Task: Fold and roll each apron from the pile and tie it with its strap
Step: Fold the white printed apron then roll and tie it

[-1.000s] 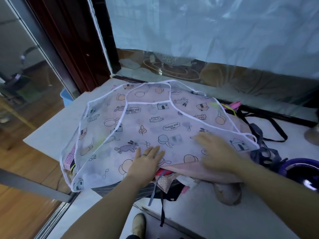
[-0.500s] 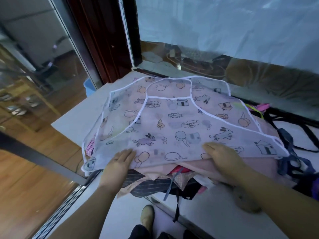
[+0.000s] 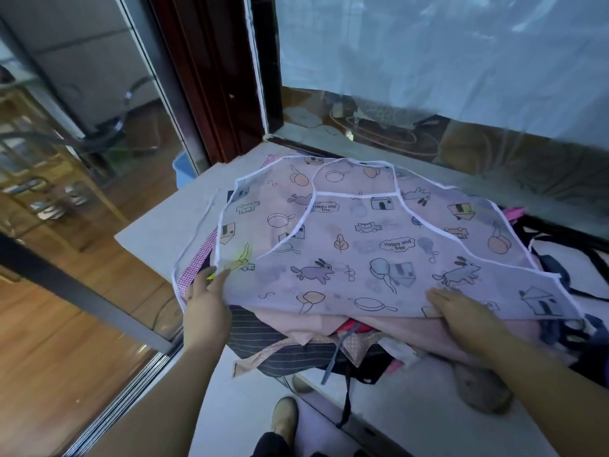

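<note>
There, the apron [image 3: 379, 252] lay spread flat atop the pile [image 3: 290, 344] on the table [image 3: 158, 232]. The left hand [image 3: 206, 305] touched its near left corner, fingers straight and together; the right hand [image 3: 461, 316] rested on its near edge, fingers together, thumb hidden.

Slides left hand [image 3: 206, 305] off the middle of the printed apron [image 3: 379, 245], out to its near left corner, toward the left edge of the counter [image 3: 164, 225]. Draws right hand [image 3: 461, 316] back from the flat of the cloth onto the near hem. Brings the apron's left side, earlier draped down over the pile [image 3: 296, 344], up and inward, baring pink checked fabric [image 3: 197, 258].
</note>
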A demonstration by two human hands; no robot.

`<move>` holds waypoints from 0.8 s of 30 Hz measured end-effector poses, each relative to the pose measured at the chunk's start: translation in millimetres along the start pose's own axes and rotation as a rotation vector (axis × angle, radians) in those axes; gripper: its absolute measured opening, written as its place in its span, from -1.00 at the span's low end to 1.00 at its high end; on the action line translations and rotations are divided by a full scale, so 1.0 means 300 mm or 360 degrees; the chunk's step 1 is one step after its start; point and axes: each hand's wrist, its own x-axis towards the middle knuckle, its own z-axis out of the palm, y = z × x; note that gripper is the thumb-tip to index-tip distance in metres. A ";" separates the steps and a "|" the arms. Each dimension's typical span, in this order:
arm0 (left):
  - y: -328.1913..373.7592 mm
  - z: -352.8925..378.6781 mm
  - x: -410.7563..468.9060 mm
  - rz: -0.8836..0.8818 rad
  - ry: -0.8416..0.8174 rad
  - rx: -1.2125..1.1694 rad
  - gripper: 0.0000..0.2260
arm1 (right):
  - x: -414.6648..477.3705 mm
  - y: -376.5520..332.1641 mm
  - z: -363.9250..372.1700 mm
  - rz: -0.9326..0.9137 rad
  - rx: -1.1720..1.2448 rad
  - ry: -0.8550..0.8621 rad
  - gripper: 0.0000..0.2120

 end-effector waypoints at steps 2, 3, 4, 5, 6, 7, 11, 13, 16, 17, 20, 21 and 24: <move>0.026 -0.028 0.020 -0.0287 0.0134 -0.0343 -0.51 | 0.008 0.004 0.010 0.0046 0.0004 0.0018 -0.57; 0.031 -0.042 0.030 -0.0423 0.0176 -0.0463 -0.54 | 0.012 0.007 0.018 0.0073 0.0009 0.0030 -0.58; 0.035 -0.054 0.038 -0.0555 0.0175 -0.0568 -0.54 | 0.018 0.009 0.027 0.0096 -0.0007 0.0044 -0.58; 0.039 -0.063 0.043 -0.0674 0.0136 -0.0671 -0.52 | 0.023 0.006 0.034 0.0090 -0.0031 0.0084 -0.58; 0.039 -0.070 0.044 -0.0774 0.0073 -0.0769 -0.49 | 0.030 -0.003 0.041 0.0037 -0.0050 0.0164 -0.56; 0.043 -0.078 0.043 -0.0842 0.0007 -0.0856 -0.47 | 0.038 -0.021 0.047 -0.0027 -0.0041 0.0225 -0.54; 0.064 -0.096 0.035 -0.0820 -0.0154 -0.1136 -0.59 | 0.075 -0.167 0.046 -0.0322 -0.0038 0.0354 -0.29; 0.056 -0.100 0.035 -0.0807 -0.0211 -0.1233 -0.68 | 0.087 -0.236 0.033 -0.0446 0.0004 0.0443 -0.32; 0.009 -0.119 0.046 -0.0854 -0.0281 -0.1261 -0.71 | 0.097 -0.254 0.021 -0.0432 0.0064 0.0477 -0.43; -0.005 -0.134 0.048 -0.0871 -0.0315 -0.1306 -0.67 | 0.096 -0.243 0.015 -0.0409 0.0124 0.0457 -0.46; -0.027 -0.186 0.040 -0.0725 -0.0471 -0.1182 -0.71 | 0.094 -0.209 0.004 -0.0361 0.0073 0.0289 -0.46; -0.038 -0.195 0.039 -0.0662 -0.0501 -0.1086 -0.73 | 0.092 -0.204 -0.003 -0.0339 0.0066 0.0210 -0.46; -0.067 -0.211 0.053 -0.0494 -0.0609 -0.0640 -0.79 | 0.095 -0.212 -0.005 -0.0308 0.0053 0.0118 -0.47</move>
